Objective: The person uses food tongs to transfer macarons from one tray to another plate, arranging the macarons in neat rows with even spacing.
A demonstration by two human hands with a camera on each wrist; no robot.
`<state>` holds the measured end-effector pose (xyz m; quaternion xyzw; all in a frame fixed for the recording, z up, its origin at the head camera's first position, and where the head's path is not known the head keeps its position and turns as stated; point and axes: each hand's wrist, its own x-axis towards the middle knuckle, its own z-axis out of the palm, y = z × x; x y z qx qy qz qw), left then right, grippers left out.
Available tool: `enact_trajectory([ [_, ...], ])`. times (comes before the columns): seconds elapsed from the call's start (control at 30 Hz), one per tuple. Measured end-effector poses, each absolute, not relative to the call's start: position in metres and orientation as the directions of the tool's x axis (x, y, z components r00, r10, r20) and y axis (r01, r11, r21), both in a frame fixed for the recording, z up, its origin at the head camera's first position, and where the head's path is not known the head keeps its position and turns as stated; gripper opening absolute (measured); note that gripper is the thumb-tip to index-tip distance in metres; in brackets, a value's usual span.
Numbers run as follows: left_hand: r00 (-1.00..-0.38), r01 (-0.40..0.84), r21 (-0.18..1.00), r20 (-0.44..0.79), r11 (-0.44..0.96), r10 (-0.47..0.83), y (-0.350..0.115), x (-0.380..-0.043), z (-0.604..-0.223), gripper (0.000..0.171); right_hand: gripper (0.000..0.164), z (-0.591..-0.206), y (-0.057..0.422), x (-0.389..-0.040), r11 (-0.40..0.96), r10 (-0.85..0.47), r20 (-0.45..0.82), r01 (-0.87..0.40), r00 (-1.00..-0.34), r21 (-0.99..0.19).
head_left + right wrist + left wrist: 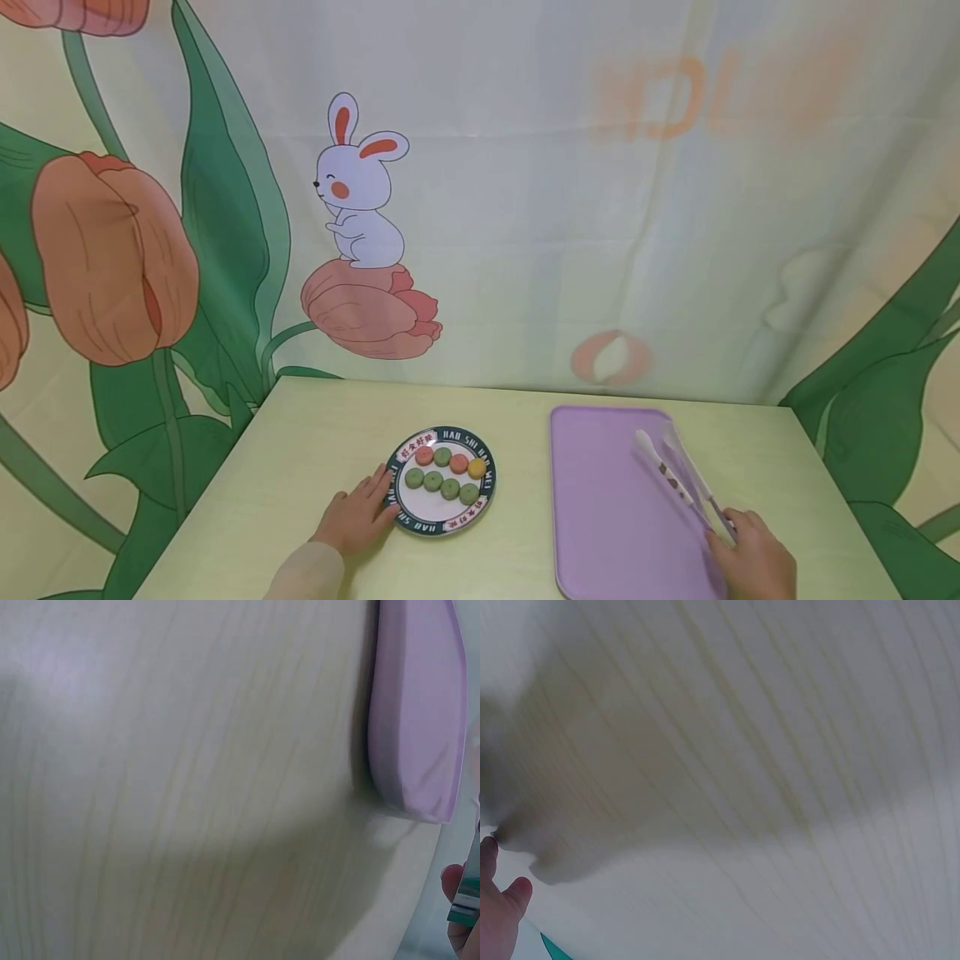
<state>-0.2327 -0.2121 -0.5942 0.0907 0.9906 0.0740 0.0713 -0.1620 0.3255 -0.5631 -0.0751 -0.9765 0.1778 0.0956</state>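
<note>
My left hand [358, 515] reaches in from the lower left, its extended fingers and thumb touching the left rim of a round plate [422, 527]. The plate has a dark patterned border with lettering. On it lie two rows of small round pieces, green ones [432, 481] at the front, with pink and yellow ones among those behind. My right hand [756, 557] grips a pair of tongs [678, 487] at the handle end. The white tips stand apart over a purple tray [592, 517], with nothing between them. In the right wrist view the tongs' handle end [463, 900] shows at the edge.
A pale wood-grain table [255, 492] carries the plate and the tray, with a strip of tabletop between them. Behind its far edge hangs a curtain [510, 250] printed with tulips and a white rabbit.
</note>
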Motion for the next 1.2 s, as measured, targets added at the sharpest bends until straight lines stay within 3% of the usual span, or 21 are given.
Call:
enact_trajectory([
  [0.5,-0.972,0.163,0.168,-0.143,0.972,0.188,-0.213,-0.232,-0.594,0.064,0.041,-0.560,0.329,-0.158,0.898,0.271,0.180,0.181,-0.946,-0.402],
  [0.87,-0.974,0.165,0.161,-0.132,0.973,0.187,-0.212,-0.233,-0.594,0.064,0.044,-0.561,0.339,-0.161,0.867,0.319,0.072,0.260,-0.945,-0.424],
  [1.2,-0.974,0.156,0.168,-0.139,0.973,0.180,-0.212,-0.232,-0.595,0.064,0.044,-0.569,0.342,-0.162,0.849,0.381,0.109,0.301,-0.918,-0.435],
])
